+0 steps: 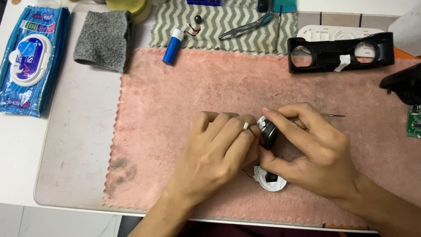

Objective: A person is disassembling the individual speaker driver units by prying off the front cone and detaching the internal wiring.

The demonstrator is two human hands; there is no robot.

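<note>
Both hands are bunched up over the middle of the pink towel (184,87), working on a small round black speaker driver (269,134) with thin red wires coming off it. The left hand (219,151) has its fingertips pinched on the driver's left edge, right where the wires and a bit of white plastic meet, and the right hand (307,147) is clamped on the driver from the far and near sides while a thin metal tool (333,115) pokes out to the right past its knuckles. A second white round piece (271,180) with a black centre lies on the towel just near of the hands, tethered by a dark wire. Looks like the wire-detaching or prying stage to me, with the part not yet free. I'd guess the next move needs a steady pinch and a gentle pull so those wires don't snap. Far right sits the black housing (340,52) with two round openings; far left of it, a blue cylindrical battery (173,46) and tweezers (245,28) on the striped cloth (219,22).
</note>
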